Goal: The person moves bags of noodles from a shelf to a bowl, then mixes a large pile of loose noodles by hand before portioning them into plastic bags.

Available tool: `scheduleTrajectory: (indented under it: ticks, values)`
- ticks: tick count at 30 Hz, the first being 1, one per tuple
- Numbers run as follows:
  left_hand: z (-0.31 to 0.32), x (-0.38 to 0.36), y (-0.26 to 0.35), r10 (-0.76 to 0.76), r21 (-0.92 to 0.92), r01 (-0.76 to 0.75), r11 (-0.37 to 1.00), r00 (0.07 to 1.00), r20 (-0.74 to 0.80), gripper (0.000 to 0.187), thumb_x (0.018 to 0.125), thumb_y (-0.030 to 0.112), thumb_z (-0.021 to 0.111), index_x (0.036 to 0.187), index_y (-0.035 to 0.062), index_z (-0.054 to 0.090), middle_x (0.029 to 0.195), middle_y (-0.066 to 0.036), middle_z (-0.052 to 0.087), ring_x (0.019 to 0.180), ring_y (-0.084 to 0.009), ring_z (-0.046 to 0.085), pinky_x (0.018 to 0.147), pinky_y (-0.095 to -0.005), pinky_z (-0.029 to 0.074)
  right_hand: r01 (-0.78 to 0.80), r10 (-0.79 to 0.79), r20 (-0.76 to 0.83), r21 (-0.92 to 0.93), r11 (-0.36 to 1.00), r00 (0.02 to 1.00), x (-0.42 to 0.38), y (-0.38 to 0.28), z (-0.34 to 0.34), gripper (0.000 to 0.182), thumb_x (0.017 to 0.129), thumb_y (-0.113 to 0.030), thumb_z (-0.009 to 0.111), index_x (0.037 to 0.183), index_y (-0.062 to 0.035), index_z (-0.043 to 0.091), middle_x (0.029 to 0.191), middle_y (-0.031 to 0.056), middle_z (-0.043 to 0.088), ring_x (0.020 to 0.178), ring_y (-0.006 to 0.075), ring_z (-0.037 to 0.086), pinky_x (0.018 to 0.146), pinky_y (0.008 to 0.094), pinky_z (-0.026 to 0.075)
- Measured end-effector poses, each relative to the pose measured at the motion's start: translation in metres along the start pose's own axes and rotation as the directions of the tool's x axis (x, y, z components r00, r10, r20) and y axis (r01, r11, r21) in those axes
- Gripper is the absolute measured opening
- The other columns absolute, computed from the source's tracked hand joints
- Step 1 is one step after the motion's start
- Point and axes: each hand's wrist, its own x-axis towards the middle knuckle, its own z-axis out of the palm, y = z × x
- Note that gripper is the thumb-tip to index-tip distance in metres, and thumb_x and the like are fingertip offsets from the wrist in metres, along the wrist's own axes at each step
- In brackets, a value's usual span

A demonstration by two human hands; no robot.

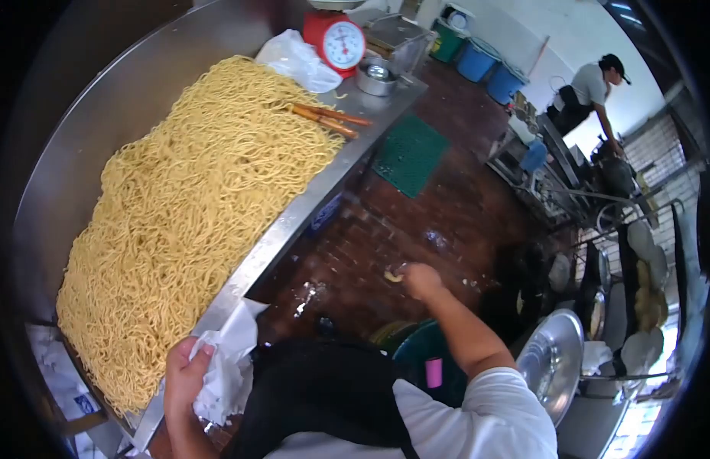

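My left hand (188, 376) is closed on a crumpled white plastic bag (229, 359) at the front edge of a metal table. Beside it, a large heap of yellow noodles (194, 206) covers the tabletop. Out over the floor to the right, my right hand (422, 281) is closed, with a small curl of noodle (393, 276) showing at its fingertips. Two wooden sticks (328, 118) rest on the far end of the noodles, away from both hands.
At the table's far end stand a red dial scale (336, 42), a white bag (297, 63) and a metal bowl (376, 78). Below my right arm is a green bin (416, 356), near a large metal basin (554, 359). A person (588, 96) leans over equipment at the back right.
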Motion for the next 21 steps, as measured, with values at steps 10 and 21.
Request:
scheduleTrajectory:
  ticks: [10, 21]
  values:
    - [0.053, 0.026, 0.036, 0.091, 0.001, -0.091, 0.996, 0.996, 0.013, 0.011, 0.091, 0.013, 0.063, 0.087, 0.0021, 0.065, 0.071, 0.005, 0.059, 0.061, -0.0039, 0.048, 0.055, -0.0209, 0.039, -0.095, 0.179, -0.469, 0.198, 0.976, 0.865, -0.03, 0.085, -0.035, 0.019, 0.085, -0.018, 0.058, 0.1, -0.0133, 0.071, 0.102, 0.0126, 0.069, 0.097, 0.0323, 0.065, 0.083, 0.0431, 0.053]
    - [0.065, 0.04, 0.041, 0.115, -0.036, -0.114, 0.993, 0.992, 0.045, 0.011, 0.092, 0.007, 0.058, 0.088, 0.0005, 0.066, 0.08, 0.001, 0.065, 0.071, -0.0072, 0.056, 0.064, -0.023, 0.046, 0.136, -0.074, -0.338, 0.162, 0.977, 0.938, -0.017, 0.038, 0.045, 0.027, 0.081, -0.009, 0.056, 0.104, -0.0136, 0.07, 0.105, 0.0109, 0.069, 0.099, 0.0318, 0.064, 0.083, 0.0417, 0.053]
